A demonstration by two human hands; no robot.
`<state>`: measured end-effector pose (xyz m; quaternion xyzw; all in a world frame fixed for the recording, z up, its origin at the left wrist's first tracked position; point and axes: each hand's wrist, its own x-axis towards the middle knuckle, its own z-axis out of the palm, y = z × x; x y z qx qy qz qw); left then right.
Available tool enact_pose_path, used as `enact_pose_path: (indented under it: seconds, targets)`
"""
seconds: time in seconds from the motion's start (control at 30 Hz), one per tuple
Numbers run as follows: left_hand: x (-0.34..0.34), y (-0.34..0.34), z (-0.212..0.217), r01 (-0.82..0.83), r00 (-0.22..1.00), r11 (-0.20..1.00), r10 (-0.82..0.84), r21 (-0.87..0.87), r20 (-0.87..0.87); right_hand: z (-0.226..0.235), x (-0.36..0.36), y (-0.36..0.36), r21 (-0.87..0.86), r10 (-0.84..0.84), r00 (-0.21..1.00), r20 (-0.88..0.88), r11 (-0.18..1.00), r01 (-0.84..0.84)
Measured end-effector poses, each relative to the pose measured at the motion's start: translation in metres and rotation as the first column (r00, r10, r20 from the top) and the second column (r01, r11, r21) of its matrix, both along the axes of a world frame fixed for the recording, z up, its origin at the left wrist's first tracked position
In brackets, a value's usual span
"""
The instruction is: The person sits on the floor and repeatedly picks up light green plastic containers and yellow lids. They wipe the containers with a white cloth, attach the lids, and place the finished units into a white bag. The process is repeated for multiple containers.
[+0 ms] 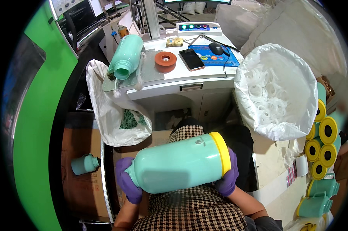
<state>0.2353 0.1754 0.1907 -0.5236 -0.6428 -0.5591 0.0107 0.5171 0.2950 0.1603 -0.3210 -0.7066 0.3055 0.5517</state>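
Across my lap I hold a large mint-green plastic jug [174, 163] on its side, its yellow base ring [220, 154] toward the right. My left hand [127, 181], in a purple glove, is closed around the narrow neck end. Gripping the yellow-ringed end is my right hand [228, 177], gloved the same way; part of its fingers is hidden behind the jug. On the white table ahead, a similar mint-green jug [128, 54] lies tilted with its open mouth facing me.
A white sack [297, 100] of clear plastic rings stands right of the table. Green scraps fill a smaller white bag [101, 111] at left. Orange tape [165, 61], a phone [191, 59] and a mouse [215, 48] lie on the table. Several yellow-ringed jugs [314, 204] are stacked at far right.
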Motion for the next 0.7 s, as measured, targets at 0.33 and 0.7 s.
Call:
enact_pose_path:
  seconds: [0.33,0.7]
  targets:
    - [-0.010,0.005,0.007,0.297,0.951,0.923,-0.263,0.245,-0.161,0.021,0.012,0.039,-0.191,0.312,0.765,-0.563,0.852,-0.488]
    - [-0.001,0.017,0.004,0.286,0.957,0.915,-0.288,0.285,-0.035,0.039,0.019,0.052,-0.127,0.065,0.733,-0.678,0.971,-0.203]
